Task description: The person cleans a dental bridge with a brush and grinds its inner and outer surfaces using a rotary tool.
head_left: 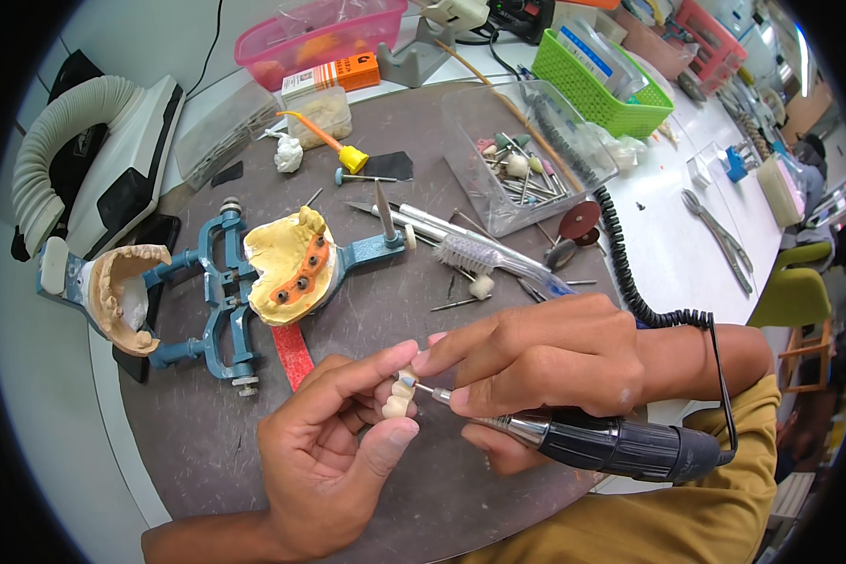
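Between the thumb and fingers of my left hand (324, 451) is a small cream-coloured dental bridge (398, 404) of several joined teeth. My right hand (555, 362) is closed around a black and silver rotary handpiece (611, 446), whose coiled cord runs up past the wrist. The bur's small tip meets the bridge or lies right at it; I cannot tell whether they touch. Beyond my left hand, a blue articulator (226, 282) lies opened out. It bears a yellow dental cast (291, 268) with an orange gum strip and several dark implant holes, and a beige cast (127, 291).
A clear box of burs (526, 174) stands at the back right. Near it lie a toothbrush (493, 258), a knife (414, 226) and dark red discs (579, 221). Pliers (719, 240) rest on the white bench. A suction hose (47, 160) stands at left, and a green basket (597, 85) behind.
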Demonstrator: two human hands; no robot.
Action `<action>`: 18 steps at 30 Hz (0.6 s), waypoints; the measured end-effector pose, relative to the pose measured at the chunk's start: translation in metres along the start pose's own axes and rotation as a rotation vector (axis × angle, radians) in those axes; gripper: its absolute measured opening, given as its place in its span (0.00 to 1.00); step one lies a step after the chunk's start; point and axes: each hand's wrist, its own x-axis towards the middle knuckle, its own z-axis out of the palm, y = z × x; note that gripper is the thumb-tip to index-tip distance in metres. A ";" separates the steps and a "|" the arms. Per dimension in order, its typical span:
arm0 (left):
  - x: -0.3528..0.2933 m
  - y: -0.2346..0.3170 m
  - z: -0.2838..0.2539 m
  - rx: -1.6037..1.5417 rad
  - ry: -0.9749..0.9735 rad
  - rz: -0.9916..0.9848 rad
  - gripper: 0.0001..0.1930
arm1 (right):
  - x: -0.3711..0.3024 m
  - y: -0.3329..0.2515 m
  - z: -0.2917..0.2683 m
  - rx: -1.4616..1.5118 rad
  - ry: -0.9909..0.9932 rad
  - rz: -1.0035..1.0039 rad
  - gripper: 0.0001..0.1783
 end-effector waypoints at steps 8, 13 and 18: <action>0.001 0.001 0.003 0.009 0.025 -0.016 0.23 | 0.000 0.001 0.000 0.037 -0.008 -0.044 0.15; 0.000 0.002 0.000 0.034 0.025 -0.036 0.25 | -0.001 0.001 0.001 0.039 0.006 -0.025 0.15; -0.001 0.002 0.000 0.029 0.017 -0.040 0.25 | -0.001 0.002 0.000 0.044 -0.009 -0.047 0.14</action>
